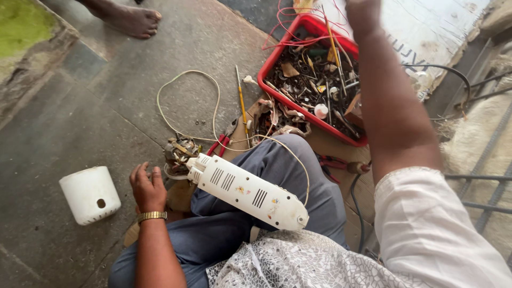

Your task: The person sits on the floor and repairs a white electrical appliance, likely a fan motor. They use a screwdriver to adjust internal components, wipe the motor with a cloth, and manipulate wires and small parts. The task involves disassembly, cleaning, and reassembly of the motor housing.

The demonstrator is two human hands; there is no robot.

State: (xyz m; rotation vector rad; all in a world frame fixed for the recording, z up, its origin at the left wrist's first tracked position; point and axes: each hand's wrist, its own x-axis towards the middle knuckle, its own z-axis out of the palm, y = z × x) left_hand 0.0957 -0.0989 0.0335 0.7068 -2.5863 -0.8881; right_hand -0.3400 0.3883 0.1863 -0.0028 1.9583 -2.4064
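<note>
Nearest, a white slotted casing (249,192) lies across the seated person's lap, a pale cord (184,101) looping from it over the grey concrete floor (64,133). Left hand (147,188), fingers loosely together, rests on the floor just beside the casing's end and a bare motor (180,151); it holds nothing. A white cylinder (89,194) stands to its left. Farther off, a red tray (320,80) of screws and scrap sits on cardboard. Right hand (362,13) reaches beyond the tray, cut off by the frame; its grip cannot be told. Another person's bare foot (133,20) shows at the far edge.
</note>
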